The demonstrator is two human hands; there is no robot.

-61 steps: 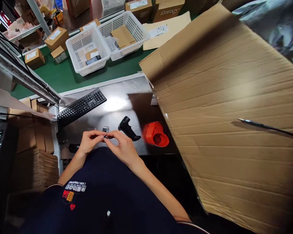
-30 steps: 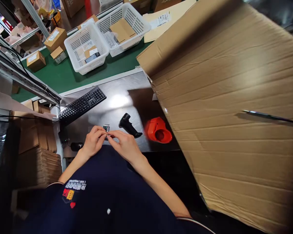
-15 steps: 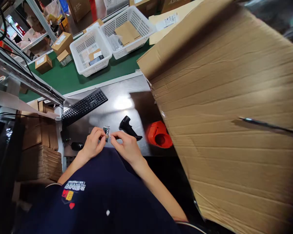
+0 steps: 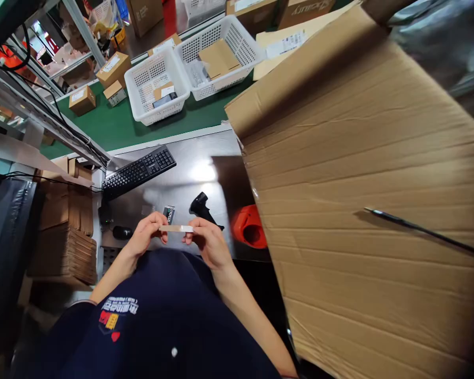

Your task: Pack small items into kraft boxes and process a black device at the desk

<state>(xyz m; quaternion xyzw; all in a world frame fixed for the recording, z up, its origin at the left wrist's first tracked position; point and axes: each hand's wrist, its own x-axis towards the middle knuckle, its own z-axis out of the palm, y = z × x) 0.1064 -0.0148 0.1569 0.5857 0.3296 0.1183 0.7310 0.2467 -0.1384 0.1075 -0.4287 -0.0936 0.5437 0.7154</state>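
My left hand [image 4: 144, 236] and my right hand [image 4: 207, 239] each pinch one end of a thin pale strip [image 4: 176, 228], held level between them just above the near edge of a shiny metal table [image 4: 189, 158]. A small dark packet [image 4: 168, 213] lies on the table just beyond the strip. To the right of it lies a black handheld scanner [image 4: 203, 208], with a red tape dispenser [image 4: 248, 227] farther right.
A large cardboard box [image 4: 363, 173] fills the right side, a thin dark rod [image 4: 422, 229] lying across it. A black keyboard [image 4: 139, 169] and mouse [image 4: 122, 232] sit left. White baskets [image 4: 158, 87] and small cartons stand on the green belt [image 4: 114, 126]. Flat cardboard stacks [image 4: 63, 247] lie at left.
My hands have drawn apart, and a pale strip now stretches between them. The small dark packet they were working close to now lies free on the table beyond them. The view has shifted slightly.
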